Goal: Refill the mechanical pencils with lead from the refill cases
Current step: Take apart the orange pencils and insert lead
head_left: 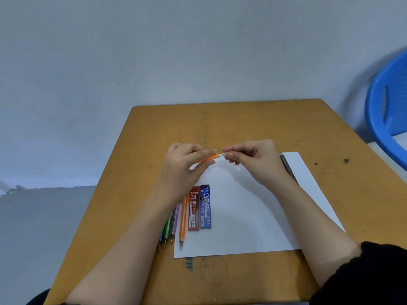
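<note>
1. Because lead goes in at the back end, the left grip (180, 170) holds an orange pencil (207, 158) roughly level in the air. Its fingers and thumb are curled round the barrel, and the back end points at the other hand.
2. The right grip (255, 161) pinches the small white cap (222, 154) on that end between thumb and fingertips. I cannot tell whether the cap is coming off or going on.
3. Both hands work above the sheet of paper (253, 216), probably so that a dropped cap or a thin lead would show against the white.
4. The red case (193, 209) and the blue case (205, 206) lie side by side, touching, on the left part of the paper. They sit just below the left wrist, within easy reach, and neither is being handled.
5. The other pencils wait in a row left of the red case, tips toward the person. A second orange pencil (182, 219) lies just beside the case, then a purple pencil (175, 219) and a green pencil (168, 225). The left forearm hides their back ends.
6. A dark pencil (287, 166) lies along the paper's right edge, well apart from the row and partly under the right wrist.
7. The bench (242, 119) carries all of this.
</note>
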Motion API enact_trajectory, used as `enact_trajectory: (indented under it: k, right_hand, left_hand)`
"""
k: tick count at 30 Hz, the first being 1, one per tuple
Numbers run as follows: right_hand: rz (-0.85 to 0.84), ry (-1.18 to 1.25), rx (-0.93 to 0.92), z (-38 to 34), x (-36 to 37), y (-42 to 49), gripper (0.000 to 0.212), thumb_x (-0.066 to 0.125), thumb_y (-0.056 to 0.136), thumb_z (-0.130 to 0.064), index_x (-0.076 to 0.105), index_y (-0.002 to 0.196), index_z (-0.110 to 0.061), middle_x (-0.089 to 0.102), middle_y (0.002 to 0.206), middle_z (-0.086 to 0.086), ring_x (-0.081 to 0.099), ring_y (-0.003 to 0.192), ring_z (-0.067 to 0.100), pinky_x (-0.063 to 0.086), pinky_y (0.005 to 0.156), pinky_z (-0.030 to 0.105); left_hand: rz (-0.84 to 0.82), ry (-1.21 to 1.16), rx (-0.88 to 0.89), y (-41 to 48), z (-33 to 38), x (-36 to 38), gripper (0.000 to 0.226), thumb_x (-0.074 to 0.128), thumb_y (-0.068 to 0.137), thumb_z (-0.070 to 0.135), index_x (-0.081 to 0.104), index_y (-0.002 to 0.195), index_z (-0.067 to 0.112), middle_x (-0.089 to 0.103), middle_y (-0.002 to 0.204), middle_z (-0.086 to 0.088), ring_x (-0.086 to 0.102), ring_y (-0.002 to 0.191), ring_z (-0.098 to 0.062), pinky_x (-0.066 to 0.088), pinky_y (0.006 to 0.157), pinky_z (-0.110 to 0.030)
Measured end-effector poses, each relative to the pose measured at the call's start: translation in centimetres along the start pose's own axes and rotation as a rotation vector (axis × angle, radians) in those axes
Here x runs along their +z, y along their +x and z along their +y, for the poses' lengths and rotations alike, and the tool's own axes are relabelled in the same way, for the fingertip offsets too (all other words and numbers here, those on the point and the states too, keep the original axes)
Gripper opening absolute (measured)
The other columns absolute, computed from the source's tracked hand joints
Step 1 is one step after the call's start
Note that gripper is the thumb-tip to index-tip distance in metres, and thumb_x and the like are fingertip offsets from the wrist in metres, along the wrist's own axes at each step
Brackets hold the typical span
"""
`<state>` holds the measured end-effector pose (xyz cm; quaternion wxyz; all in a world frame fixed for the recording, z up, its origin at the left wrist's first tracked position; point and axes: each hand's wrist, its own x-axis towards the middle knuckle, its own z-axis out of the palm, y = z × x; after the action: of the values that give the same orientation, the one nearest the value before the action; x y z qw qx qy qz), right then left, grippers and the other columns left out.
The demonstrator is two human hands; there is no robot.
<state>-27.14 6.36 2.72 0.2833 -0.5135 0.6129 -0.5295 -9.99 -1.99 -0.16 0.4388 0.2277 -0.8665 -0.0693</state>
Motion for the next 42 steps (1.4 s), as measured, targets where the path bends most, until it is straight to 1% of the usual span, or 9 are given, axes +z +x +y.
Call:
enact_trajectory:
  k: [9,12,18,22,25,28,31,36,42]
  right_hand:
    - [-0.042,0.144,-0.01,0.2,0.7,-0.2,0.024,0.068,0.08,0.006,0.073,0.088,-0.016,0.069,0.07,0.005,0.06,0.062,0.008,0.049,0.063,0.017]
    - [-0.029,0.227,0.016,0.5,1.0,-0.1,0.024,0.069,0.08,0.004,0.071,0.091,-0.017,0.069,0.066,-0.003,0.06,0.061,0.006,0.05,0.064,0.017]
    - [-0.007,0.333,0.028,1.0,1.4,0.0,0.015,0.073,0.075,-0.008,0.076,0.084,-0.02,0.067,0.072,0.007,0.056,0.067,0.014,0.048,0.064,0.022]
    - [0.045,0.746,0.145,0.6,0.6,0.8,0.01,0.055,0.09,-0.009,0.064,0.092,-0.013,0.07,0.085,0.01,0.065,0.078,0.02,0.054,0.07,0.025]
    - [0.044,0.94,0.206,0.4,-0.1,1.1,0.012,0.042,0.099,-0.014,0.053,0.097,-0.014,0.071,0.085,0.014,0.069,0.081,0.025,0.057,0.073,0.031]
    - [-0.005,1.025,0.238,0.2,0.0,1.1,0.013,0.039,0.101,-0.022,0.05,0.1,-0.017,0.065,0.072,0.01,0.067,0.071,0.024,0.056,0.069,0.033]
    - [-0.063,1.242,0.29,0.1,0.6,0.9,0.017,0.036,0.101,-0.031,0.049,0.098,-0.021,0.044,0.06,0.002,0.046,0.053,0.014,0.046,0.057,0.027]
    - [-0.05,1.538,0.417,0.5,0.5,0.8,0.046,0.036,0.096,-0.045,0.041,0.063,-0.013,0.018,0.049,-0.003,0.018,0.042,0.012,0.027,0.041,0.022]
    - [0.117,1.648,0.424,0.8,-0.1,0.8,0.056,0.034,0.092,-0.046,0.025,0.046,-0.016,0.007,0.048,-0.005,0.005,0.042,0.013,0.013,0.037,0.021]
  left_hand:
    - [0.054,-0.014,-0.008,-0.4,-0.1,0.1,0.02,0.07,0.083,0.024,0.075,0.1,0.015,0.069,0.088,-0.001,0.053,0.087,-0.011,0.044,0.072,-0.03]
    - [0.081,-0.028,-0.003,-0.3,0.2,0.0,0.021,0.07,0.083,0.026,0.075,0.096,0.011,0.071,0.091,-0.001,0.056,0.088,-0.01,0.047,0.074,-0.031]
    - [0.058,-0.094,-0.048,-0.3,0.9,-0.1,0.022,0.073,0.084,0.021,0.072,0.101,0.006,0.071,0.094,-0.003,0.064,0.083,-0.011,0.052,0.074,-0.021]
    - [-0.082,-0.234,-0.372,0.0,2.1,-0.8,0.02,0.072,0.085,0.019,0.073,0.105,0.015,0.072,0.086,0.006,0.064,0.073,-0.004,0.051,0.068,-0.015]
    - [-0.175,-0.62,-0.736,0.6,3.3,-1.4,0.013,0.067,0.087,0.022,0.074,0.094,0.014,0.074,0.077,-0.003,0.07,0.068,-0.011,0.055,0.064,-0.02]
    - [-0.274,-0.894,-0.882,1.0,3.6,-1.6,0.035,0.057,0.087,0.035,0.072,0.089,0.005,0.072,0.079,-0.017,0.07,0.067,-0.022,0.057,0.062,-0.023]
    - [-0.45,-1.128,-1.058,1.2,4.0,-1.7,0.063,0.043,0.083,0.053,0.07,0.095,-0.003,0.071,0.085,-0.023,0.071,0.071,-0.027,0.058,0.064,-0.027]
    - [-0.79,-1.336,-1.127,1.3,4.4,-2.2,0.089,0.025,0.081,0.066,0.059,0.118,-0.007,0.067,0.108,-0.028,0.069,0.094,-0.035,0.058,0.079,-0.032]
    - [-0.935,-1.442,-1.176,1.3,4.5,-2.5,0.094,0.022,0.079,0.071,0.066,0.113,-0.005,0.065,0.11,-0.031,0.068,0.096,-0.038,0.058,0.076,-0.033]
